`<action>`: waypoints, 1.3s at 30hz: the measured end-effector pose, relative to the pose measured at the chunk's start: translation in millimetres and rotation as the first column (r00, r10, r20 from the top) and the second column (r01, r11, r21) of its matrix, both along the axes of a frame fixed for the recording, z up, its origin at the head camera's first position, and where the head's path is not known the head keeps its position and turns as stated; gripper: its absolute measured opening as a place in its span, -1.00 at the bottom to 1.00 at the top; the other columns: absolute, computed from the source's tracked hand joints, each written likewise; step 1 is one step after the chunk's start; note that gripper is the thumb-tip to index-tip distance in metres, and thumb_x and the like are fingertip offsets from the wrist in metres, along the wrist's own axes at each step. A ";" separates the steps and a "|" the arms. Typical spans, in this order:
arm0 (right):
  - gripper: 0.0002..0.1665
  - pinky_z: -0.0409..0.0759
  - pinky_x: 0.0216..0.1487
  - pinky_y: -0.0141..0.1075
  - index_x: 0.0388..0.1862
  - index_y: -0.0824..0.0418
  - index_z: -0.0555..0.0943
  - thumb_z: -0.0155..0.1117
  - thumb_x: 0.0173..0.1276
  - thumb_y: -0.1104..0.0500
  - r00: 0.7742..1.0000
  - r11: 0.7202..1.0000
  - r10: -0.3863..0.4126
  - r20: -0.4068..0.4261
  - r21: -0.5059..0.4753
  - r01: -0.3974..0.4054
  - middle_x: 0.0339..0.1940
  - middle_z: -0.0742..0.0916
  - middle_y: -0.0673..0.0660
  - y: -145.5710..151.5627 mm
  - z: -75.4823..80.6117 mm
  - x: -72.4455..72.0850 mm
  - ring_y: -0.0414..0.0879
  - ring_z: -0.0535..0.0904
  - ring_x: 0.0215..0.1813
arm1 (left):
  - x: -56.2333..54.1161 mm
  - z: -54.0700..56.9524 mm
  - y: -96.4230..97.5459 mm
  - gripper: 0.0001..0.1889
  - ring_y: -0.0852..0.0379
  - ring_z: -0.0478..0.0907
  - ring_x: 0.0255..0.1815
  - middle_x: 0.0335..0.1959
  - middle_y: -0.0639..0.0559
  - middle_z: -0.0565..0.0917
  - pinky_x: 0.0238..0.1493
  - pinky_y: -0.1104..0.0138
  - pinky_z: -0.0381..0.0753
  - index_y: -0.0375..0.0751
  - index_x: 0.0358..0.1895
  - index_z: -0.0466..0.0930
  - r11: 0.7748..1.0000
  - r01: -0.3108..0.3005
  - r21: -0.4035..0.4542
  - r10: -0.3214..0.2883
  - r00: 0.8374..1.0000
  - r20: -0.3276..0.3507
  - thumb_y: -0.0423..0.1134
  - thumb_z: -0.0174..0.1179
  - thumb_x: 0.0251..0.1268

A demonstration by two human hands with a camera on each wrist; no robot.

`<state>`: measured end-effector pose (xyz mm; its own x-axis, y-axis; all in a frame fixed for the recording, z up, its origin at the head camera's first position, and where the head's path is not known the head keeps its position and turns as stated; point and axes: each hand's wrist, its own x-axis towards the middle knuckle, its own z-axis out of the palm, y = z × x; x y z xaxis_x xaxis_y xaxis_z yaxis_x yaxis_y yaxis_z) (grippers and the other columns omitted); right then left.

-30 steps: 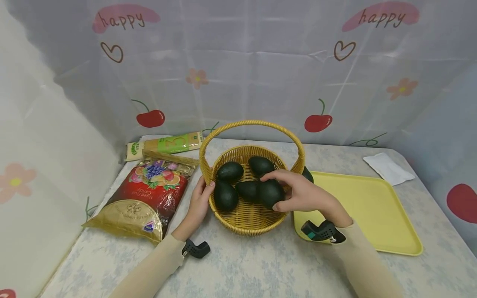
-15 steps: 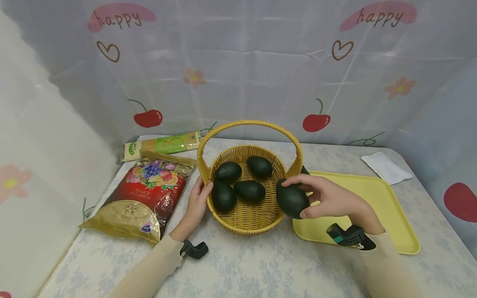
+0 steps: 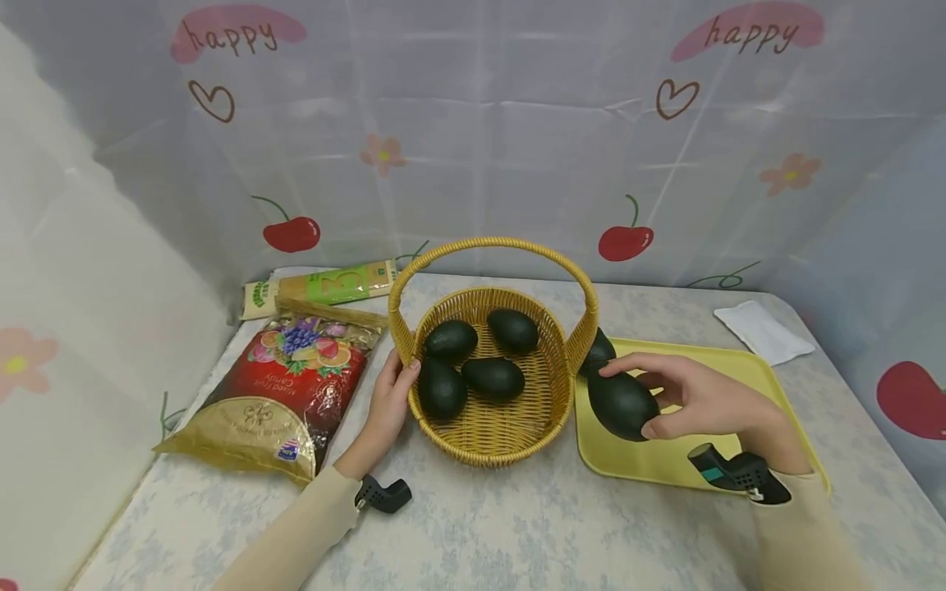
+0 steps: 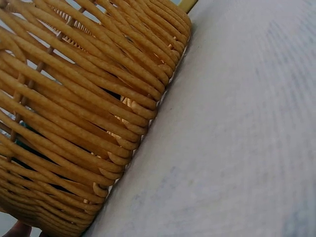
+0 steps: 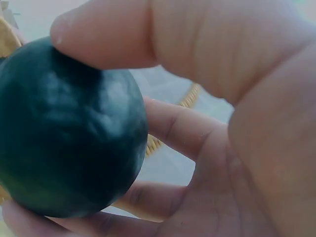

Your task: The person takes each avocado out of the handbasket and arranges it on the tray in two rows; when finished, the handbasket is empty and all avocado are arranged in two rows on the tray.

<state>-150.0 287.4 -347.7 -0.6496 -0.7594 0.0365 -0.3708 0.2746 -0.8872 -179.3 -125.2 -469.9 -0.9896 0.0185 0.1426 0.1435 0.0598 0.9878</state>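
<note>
My right hand (image 3: 695, 398) grips a dark green avocado (image 3: 622, 407) between thumb and fingers, over the left part of the yellow tray (image 3: 769, 427). In the right wrist view the avocado (image 5: 74, 133) fills the left side, with the thumb across its top. A second avocado (image 3: 600, 351) lies just behind it, partly hidden by the basket's handle. My left hand (image 3: 389, 398) holds the left side of the wicker basket (image 3: 488, 451), thumb at the rim. Several avocados (image 3: 493, 379) lie inside. The left wrist view shows the basket's woven wall (image 4: 84, 108) standing on the tablecloth.
A red and gold candy bag (image 3: 281, 394) lies left of the basket, with a green and yellow noodle packet (image 3: 332, 286) behind it. A white folded cloth (image 3: 763, 332) sits beyond the tray. The basket's tall handle (image 3: 491, 243) arches over its opening.
My right hand has lifted an avocado out of the basket and carried it right, over the rim to above the tray. The left hand has stayed on the basket.
</note>
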 end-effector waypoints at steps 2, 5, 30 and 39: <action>-0.27 0.76 -0.13 -0.19 0.37 0.24 0.44 0.30 0.18 0.46 1.000 1.000 -0.017 -0.005 -0.011 0.016 0.20 0.60 -0.10 5.8 -1.4 -1.3 -0.07 0.72 -0.04 | 0.0 0.3 -0.2 -0.45 0.00 0.19 0.60 0.57 -0.15 0.32 0.55 -0.01 0.21 -0.15 0.59 0.19 1.000 0.002 0.005 -0.002 1.000 -0.002 -0.20 -0.06 0.64; -0.26 0.77 -0.15 -0.19 0.39 0.25 0.42 0.27 0.19 0.52 0.999 0.999 -0.034 -0.005 -0.034 0.034 0.24 0.58 -0.11 14.7 -3.5 -4.2 -0.09 0.72 -0.01 | -0.3 0.1 -0.5 -0.45 0.00 0.18 0.61 0.58 -0.15 0.31 0.55 0.01 0.22 -0.16 0.59 0.19 1.000 0.000 0.009 0.000 1.000 -0.002 -0.21 -0.06 0.64; -0.28 0.65 -0.10 -0.42 0.47 0.27 0.36 0.22 0.33 0.49 0.931 0.936 -0.350 -0.104 0.009 0.353 0.26 0.53 -0.30 81.2 -43.0 -34.7 -0.39 0.64 0.05 | -0.2 -1.4 0.1 -0.44 -0.01 0.16 0.62 0.60 -0.15 0.28 0.57 -0.03 0.19 -0.16 0.61 0.16 1.000 0.013 0.013 -0.013 1.000 -0.005 -0.21 -0.06 0.64; -0.29 0.60 -0.11 -0.43 0.44 0.25 0.39 0.38 0.33 0.32 0.861 0.850 -0.486 -0.150 0.147 0.505 0.21 0.50 -0.22 83.0 -61.1 -42.2 -0.51 0.54 0.00 | -0.1 -1.6 -0.7 -0.43 -0.01 0.16 0.62 0.60 -0.13 0.27 0.55 0.07 0.24 -0.18 0.62 0.14 1.000 0.017 0.006 -0.017 1.000 -0.004 -0.21 -0.07 0.65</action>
